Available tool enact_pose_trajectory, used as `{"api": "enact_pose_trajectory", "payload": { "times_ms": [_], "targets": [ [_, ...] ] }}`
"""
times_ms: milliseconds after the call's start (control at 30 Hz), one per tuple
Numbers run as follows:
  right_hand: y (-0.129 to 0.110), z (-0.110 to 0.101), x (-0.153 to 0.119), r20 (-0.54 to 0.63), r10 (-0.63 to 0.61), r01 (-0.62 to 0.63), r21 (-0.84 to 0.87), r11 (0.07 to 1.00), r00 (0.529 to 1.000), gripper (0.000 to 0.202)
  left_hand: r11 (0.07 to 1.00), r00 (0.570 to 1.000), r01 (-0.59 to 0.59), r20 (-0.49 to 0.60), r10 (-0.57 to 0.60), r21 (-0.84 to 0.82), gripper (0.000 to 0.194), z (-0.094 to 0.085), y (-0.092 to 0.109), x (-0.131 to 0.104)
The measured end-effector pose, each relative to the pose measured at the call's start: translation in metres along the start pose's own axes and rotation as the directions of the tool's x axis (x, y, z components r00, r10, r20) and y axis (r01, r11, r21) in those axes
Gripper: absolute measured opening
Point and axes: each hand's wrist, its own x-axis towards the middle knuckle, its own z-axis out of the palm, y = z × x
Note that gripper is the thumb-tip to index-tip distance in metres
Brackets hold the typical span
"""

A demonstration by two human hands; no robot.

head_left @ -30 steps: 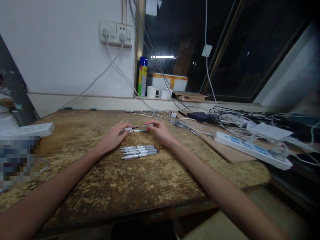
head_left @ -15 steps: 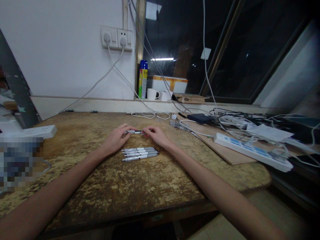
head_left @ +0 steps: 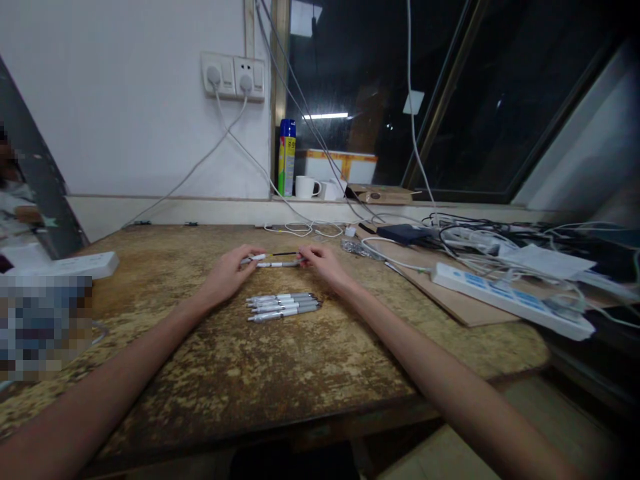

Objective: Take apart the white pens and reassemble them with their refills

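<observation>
Closed around a white pen barrel (head_left: pixel 258 257), my left hand (head_left: pixel 231 272) is over the far middle of the table. My right hand (head_left: pixel 323 262), also closed, pinches the end of a thin dark pen refill (head_left: pixel 285 253). A gap shows between barrel and refill. Just in front of them a whole-looking grey and white pen (head_left: pixel 275 265) lies level between the hands, its right end hidden near my right fingers. Nearer to me several grey and white pens (head_left: pixel 285 307) lie side by side in a bundle on the worn wooden table (head_left: pixel 260 373).
A white power strip (head_left: pixel 510 300) and tangled cables (head_left: pixel 475 240) occupy the right side, over a brown board (head_left: pixel 450 303). Another white strip (head_left: pixel 100 265) stands at left. At the back are a white mug (head_left: pixel 306 187) and a spray can (head_left: pixel 287 160).
My hands have moved apart slightly, the right one to the right. A thin dark refill now shows, separate from the barrel in my left hand. The bundle of pens stays put.
</observation>
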Motion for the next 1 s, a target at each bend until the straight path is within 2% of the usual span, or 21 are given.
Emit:
{"api": "enact_pose_trajectory", "payload": {
  "times_ms": [233,500,1000],
  "targets": [
    [0.0013,0.0006,-0.0007,0.000,0.033,-0.033,0.032,0.999,0.999,0.042,1.000,1.000,0.015,0.007,-0.015,0.000,0.034,0.0006,-0.0008,0.0005],
    [-0.0023,-0.0003,-0.0005,0.030,0.028,-0.031,0.089,0.996,0.999,0.043,1.000,1.000,-0.018,-0.004,0.018,0.020,0.033,0.0011,-0.0002,0.0003],
    [0.0025,-0.0033,0.0017,-0.019,0.041,-0.038,0.106,0.994,0.999,0.046,0.999,0.999,-0.032,-0.037,0.033,0.038,0.034,0.0030,-0.0078,0.0023]
  ]
}}
